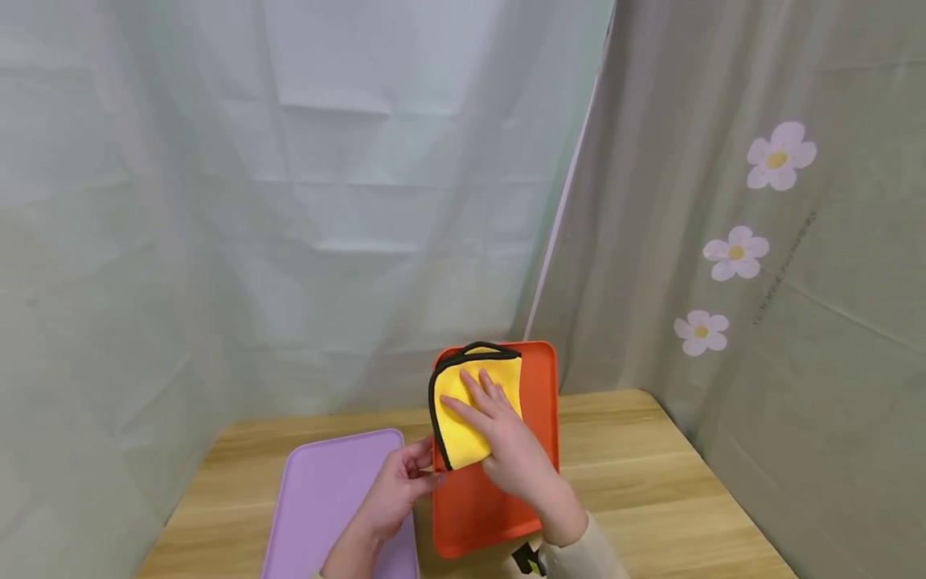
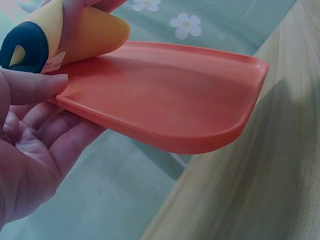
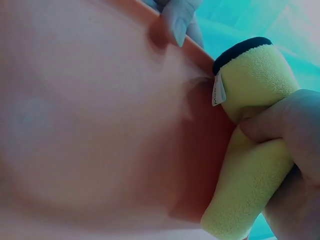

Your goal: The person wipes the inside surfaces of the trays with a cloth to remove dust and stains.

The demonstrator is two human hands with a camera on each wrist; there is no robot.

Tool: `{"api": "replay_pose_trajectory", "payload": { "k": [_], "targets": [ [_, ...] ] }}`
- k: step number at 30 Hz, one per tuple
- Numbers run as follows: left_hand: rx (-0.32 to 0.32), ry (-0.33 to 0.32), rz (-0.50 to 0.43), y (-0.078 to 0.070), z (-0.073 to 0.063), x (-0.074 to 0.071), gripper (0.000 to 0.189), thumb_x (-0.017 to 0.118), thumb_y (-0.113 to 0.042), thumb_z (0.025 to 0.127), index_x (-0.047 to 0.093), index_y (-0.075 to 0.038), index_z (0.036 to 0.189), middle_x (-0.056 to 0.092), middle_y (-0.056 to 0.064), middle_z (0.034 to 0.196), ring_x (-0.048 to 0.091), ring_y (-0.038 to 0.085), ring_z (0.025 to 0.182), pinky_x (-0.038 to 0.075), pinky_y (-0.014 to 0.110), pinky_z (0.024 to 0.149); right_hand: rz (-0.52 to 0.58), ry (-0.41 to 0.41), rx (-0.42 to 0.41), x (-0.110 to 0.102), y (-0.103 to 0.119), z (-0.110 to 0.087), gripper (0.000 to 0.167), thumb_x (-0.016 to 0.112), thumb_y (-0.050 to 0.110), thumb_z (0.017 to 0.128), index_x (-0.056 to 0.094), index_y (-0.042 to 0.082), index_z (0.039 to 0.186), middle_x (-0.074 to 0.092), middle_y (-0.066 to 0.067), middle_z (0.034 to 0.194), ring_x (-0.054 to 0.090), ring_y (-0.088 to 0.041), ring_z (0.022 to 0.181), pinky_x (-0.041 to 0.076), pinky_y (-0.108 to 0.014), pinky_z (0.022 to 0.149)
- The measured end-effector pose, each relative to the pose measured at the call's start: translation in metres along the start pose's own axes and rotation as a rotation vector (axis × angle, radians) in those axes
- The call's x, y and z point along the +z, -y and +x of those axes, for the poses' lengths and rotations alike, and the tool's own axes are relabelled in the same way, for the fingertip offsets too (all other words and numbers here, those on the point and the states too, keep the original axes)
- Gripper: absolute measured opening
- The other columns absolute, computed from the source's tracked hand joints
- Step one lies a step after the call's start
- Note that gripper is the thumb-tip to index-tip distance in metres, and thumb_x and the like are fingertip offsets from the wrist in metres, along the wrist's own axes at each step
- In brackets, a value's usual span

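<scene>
An orange tray (image 1: 495, 515) is held up at a tilt above the table. My left hand (image 1: 394, 490) grips its left edge, with the thumb on the inner face and the fingers underneath, as the left wrist view shows. A folded yellow cloth with black edging (image 1: 460, 438) lies against the upper part of the tray. Spread over the cloth are the fingers of my right hand (image 1: 517, 450). In the right wrist view its thumb (image 3: 260, 125) presses into the bunched cloth, which has a small white label (image 3: 219, 91).
A purple tray (image 1: 329, 490) lies on the wooden table (image 1: 637, 466) at the left, partly behind my left hand. Pale curtains (image 1: 347, 209) surround the table, with printed flowers at the right. A small black piece with a yellow mark (image 1: 526, 556) shows beside my right sleeve.
</scene>
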State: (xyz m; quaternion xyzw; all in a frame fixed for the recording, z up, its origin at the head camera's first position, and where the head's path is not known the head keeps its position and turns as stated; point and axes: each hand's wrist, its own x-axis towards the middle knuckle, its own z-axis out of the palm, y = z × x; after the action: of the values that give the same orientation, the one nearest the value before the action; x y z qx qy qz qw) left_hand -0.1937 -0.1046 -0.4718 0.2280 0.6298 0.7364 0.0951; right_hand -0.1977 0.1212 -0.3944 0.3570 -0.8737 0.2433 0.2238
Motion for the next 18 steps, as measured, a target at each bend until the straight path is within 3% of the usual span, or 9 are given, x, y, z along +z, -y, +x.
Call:
{"api": "replay_pose_trajectory", "payload": {
  "k": [12, 18],
  "targets": [
    [0.067, 0.061, -0.019, -0.004, 0.006, -0.010, 0.060, 0.069, 0.009, 0.094, 0.049, 0.015, 0.150, 0.078, 0.003, 0.120, 0.077, 0.016, 0.096, 0.064, 0.032, 0.079, -0.024, -0.038, 0.027, -0.005, -0.002, 0.007, 0.106, 0.048, -0.033, 0.067, 0.059, 0.025, 0.155, 0.021, -0.008, 0.177, 0.016, -0.030, 0.163, 0.020, -0.056, 0.128],
    [0.099, 0.091, -0.078, 0.006, 0.000, -0.009, 0.054, 0.067, 0.011, 0.096, 0.050, 0.019, 0.146, 0.078, 0.006, 0.119, 0.077, 0.015, 0.097, 0.064, 0.030, 0.078, -0.043, -0.057, 0.029, -0.005, -0.006, -0.003, 0.109, 0.045, -0.034, 0.064, 0.061, 0.025, 0.154, 0.025, -0.006, 0.176, 0.018, -0.031, 0.163, 0.020, -0.058, 0.128]
  ]
}}
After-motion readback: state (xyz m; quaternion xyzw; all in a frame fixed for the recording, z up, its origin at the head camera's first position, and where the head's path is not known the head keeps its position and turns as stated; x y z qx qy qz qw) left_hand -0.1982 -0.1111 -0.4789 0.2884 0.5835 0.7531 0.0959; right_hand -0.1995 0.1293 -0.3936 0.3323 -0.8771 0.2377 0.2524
